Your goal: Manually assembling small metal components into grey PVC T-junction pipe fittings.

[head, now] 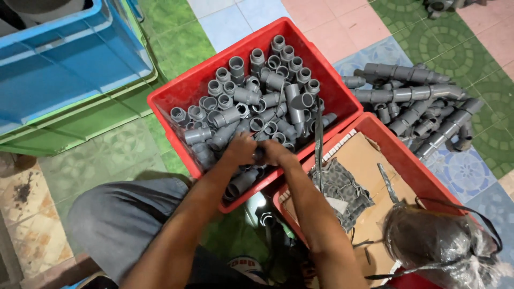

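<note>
Together the left hand (pixel 241 149) and the right hand (pixel 277 151) meet over the near edge of the red crate (pixel 176 101), fingers curled around a small grey pipe fitting (pixel 259 153) held between them; how tightly each grips I cannot tell. Around them the crate is heaped with grey pipe fittings (pixel 257 96); a second red crate (pixel 412 166) just beside it holds cardboard (pixel 358 160), a patterned cloth (pixel 342 190) and a dark plastic bag (pixel 433 238); joined grey pipes (pixel 417 107) lie on the tiled floor (pixel 471 53) beyond, and blue and green crates (pixel 69 69) stand to the left.
</note>
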